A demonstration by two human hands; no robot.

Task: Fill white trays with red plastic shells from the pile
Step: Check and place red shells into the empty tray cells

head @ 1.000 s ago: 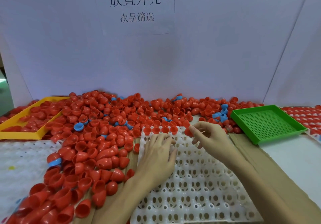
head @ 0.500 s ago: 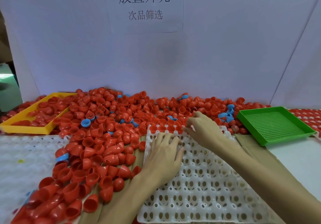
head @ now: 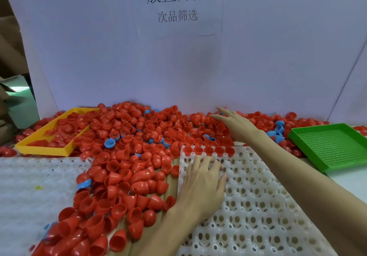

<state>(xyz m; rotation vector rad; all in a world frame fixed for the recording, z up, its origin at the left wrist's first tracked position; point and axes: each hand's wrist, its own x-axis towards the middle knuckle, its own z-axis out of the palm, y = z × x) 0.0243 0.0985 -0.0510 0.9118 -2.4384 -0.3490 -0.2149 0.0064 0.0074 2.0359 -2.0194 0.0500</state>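
The right hand (head: 237, 124) has left the white tray (head: 258, 206) and now reaches over the pile of red shells (head: 139, 136) behind it, fingers spread. The left hand (head: 202, 184) lies flat on the tray, fingers loosely spread.

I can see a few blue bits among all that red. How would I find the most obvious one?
Start at the yellow tray on the left. Just beyond its right corner, in the red shell pile, lies a blue shell. It is open side up, the only blue one there.
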